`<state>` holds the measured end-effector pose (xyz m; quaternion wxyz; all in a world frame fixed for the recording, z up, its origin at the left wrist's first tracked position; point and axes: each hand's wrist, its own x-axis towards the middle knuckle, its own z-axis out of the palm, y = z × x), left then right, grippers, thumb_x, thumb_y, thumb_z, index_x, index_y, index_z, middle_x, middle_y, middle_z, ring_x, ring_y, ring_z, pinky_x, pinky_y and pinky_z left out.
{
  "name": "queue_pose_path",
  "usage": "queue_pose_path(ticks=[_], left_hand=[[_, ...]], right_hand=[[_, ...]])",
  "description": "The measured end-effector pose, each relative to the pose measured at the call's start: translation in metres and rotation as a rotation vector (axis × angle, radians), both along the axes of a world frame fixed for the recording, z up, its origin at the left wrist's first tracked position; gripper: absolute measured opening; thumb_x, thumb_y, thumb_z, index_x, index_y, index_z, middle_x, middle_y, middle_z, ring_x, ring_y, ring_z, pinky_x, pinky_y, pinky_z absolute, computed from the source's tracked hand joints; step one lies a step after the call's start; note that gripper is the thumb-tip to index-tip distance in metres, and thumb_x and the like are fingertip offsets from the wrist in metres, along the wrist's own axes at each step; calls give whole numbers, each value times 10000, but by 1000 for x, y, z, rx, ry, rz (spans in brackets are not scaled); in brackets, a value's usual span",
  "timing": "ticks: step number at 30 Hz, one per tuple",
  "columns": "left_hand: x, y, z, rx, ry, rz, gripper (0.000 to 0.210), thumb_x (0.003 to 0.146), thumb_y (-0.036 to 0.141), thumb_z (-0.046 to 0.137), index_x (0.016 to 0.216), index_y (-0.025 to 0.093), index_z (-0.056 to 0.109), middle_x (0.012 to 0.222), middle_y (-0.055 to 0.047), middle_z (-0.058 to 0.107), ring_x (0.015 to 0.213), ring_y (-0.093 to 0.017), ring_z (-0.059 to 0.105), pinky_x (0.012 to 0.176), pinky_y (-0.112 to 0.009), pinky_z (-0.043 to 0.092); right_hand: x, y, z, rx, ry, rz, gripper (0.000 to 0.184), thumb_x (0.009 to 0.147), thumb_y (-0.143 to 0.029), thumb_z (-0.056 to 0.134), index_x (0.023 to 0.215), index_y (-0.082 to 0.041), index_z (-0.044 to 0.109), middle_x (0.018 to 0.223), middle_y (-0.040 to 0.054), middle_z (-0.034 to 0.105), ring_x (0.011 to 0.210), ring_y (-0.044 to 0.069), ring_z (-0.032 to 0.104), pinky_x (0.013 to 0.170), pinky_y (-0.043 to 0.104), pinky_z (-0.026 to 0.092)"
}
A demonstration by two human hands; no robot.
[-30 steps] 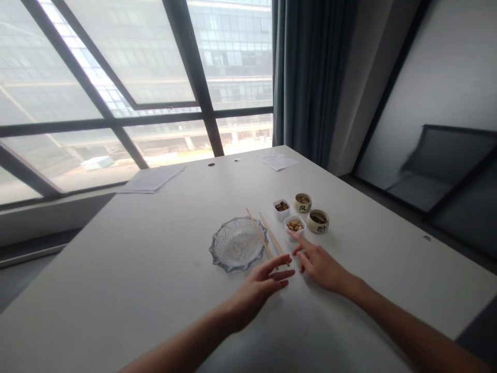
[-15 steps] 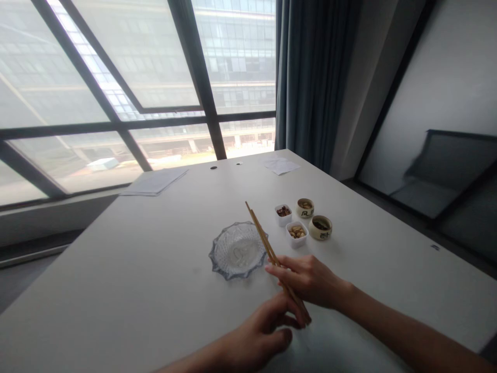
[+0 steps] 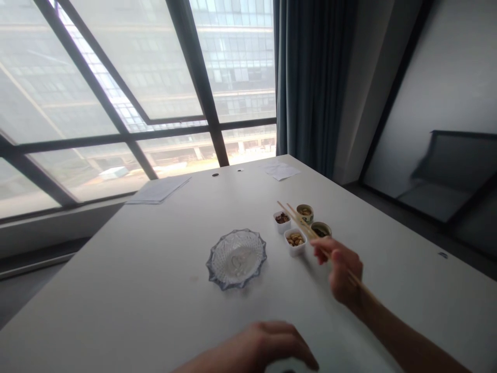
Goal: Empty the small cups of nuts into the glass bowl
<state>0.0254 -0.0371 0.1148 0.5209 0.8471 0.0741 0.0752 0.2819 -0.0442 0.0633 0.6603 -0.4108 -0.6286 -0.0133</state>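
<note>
A pair of wooden chopsticks (image 3: 301,224) is held in my right hand (image 3: 341,264), their tips parted above the small containers. Under and beside them are a white cup of dark reddish-brown pieces (image 3: 282,223) and a white cup of light brown pieces (image 3: 295,243). Close to my right fingers, one round cream pot (image 3: 326,228) is partly covered by the hand; a second pot (image 3: 305,211) stands behind it. My left hand (image 3: 272,344) is low at the bottom edge, holding nothing, its fingers loosely curved and apart. A scalloped clear glass dish (image 3: 213,267) sits left of the cups.
All of this stands on a white table (image 3: 135,290). Papers (image 3: 161,190) lie at its far left and another sheet (image 3: 282,171) at the far right. Windows (image 3: 155,62) and a dark blue curtain (image 3: 310,77) rise beyond the table.
My right hand has moved right with the chopsticks, from beside the glass dish to over the cups, and the tips have spread. My left hand has let go of their rear ends and dropped lower.
</note>
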Motion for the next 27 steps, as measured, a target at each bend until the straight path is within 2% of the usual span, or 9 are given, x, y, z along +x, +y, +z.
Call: queue_pose_path(ticks=[2, 4, 6, 9, 11, 14, 20, 24, 27], left_hand=[[1, 14, 9, 153, 18, 203, 345, 986, 160, 590, 1301, 266, 683, 1239, -65, 750, 1148, -222, 715, 1065, -331, 533], [9, 41, 15, 319, 66, 381, 424, 980, 192, 618, 1390, 300, 615, 1317, -39, 724, 1208, -225, 685, 1086, -372, 529], [25, 78, 17, 518, 221, 509, 498, 999, 274, 653, 1483, 319, 542, 1428, -41, 670, 1287, -251, 649, 1125, -427, 511], [60, 135, 15, 611, 312, 579, 589, 986, 286, 722, 1531, 236, 506, 1524, -129, 578, 1351, -309, 597, 1143, -499, 491], [84, 168, 10, 655, 368, 597, 482, 1012, 324, 718, 1453, 190, 577, 1519, -144, 552, 1340, -333, 589, 1103, -568, 505], [113, 202, -1, 672, 460, 597, 402, 1041, 354, 687, 1393, 175, 615, 1418, -130, 611, 1218, -295, 655, 1008, -516, 575], [140, 237, -23, 573, 628, 559, 360, 1044, 362, 684, 1341, 162, 641, 1338, -113, 652, 1138, -273, 687, 951, -472, 603], [141, 242, -32, 498, 615, 606, 362, 1043, 368, 685, 1336, 159, 645, 1337, -108, 653, 1141, -282, 686, 951, -473, 603], [135, 242, -30, 442, 559, 648, 361, 1043, 363, 684, 1338, 160, 642, 1333, -111, 654, 1134, -275, 688, 946, -470, 605]], right_hand=[[21, 7, 4, -33, 389, -21, 240, 1097, -343, 424, 1119, -224, 631, 720, -8, 647, 554, 147, 553, 550, 275, 450], [41, 16, 7, -37, 755, -15, 240, 980, -468, 648, 942, -232, 628, 662, -19, 669, 518, 144, 567, 514, 261, 448], [59, 24, 8, -25, 890, -6, 366, 914, -579, 695, 849, -225, 631, 628, -17, 671, 482, 131, 554, 480, 246, 429], [78, 34, 6, -58, 1037, 51, 512, 868, -702, 677, 834, -192, 701, 657, 19, 712, 446, 110, 538, 454, 239, 424], [87, 38, 4, -112, 1132, 114, 600, 878, -741, 629, 855, -155, 757, 710, 79, 753, 461, 117, 564, 461, 247, 448], [98, 43, 1, -191, 1244, 221, 699, 964, -740, 489, 880, -120, 801, 769, 157, 784, 498, 137, 601, 471, 254, 470], [110, 48, 0, -235, 1388, 335, 702, 1113, -548, 261, 857, -158, 785, 759, 144, 791, 460, 116, 552, 440, 224, 429], [112, 50, -1, -229, 1446, 332, 637, 1102, -569, 365, 730, -187, 713, 707, 119, 783, 467, 115, 585, 427, 207, 417], [111, 51, -3, -249, 1462, 314, 640, 1082, -613, 419, 743, -168, 730, 691, 129, 781, 504, 123, 652, 434, 195, 443]])
